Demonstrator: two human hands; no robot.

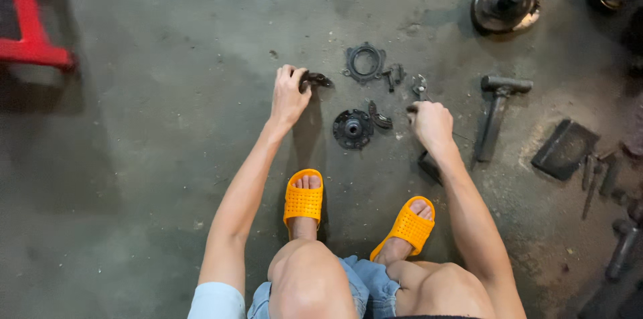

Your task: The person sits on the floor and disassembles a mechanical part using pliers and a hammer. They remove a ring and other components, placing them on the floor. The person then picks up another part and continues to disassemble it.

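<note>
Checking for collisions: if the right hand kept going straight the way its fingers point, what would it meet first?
Probably the small metal clip-like part just beyond the right hand; depth is hard to judge.

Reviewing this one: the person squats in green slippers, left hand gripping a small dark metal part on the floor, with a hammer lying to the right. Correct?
Not quite: the slippers are orange, not green, as the head view shows. The rest holds: the left hand grips a small dark metal part on the floor, and a hammer lies to the right.

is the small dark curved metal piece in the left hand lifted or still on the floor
Cannot tell for sure. The left hand pinches the small dark curved metal piece at one end; its far end sits close over the grey concrete floor, contact unclear.
</note>
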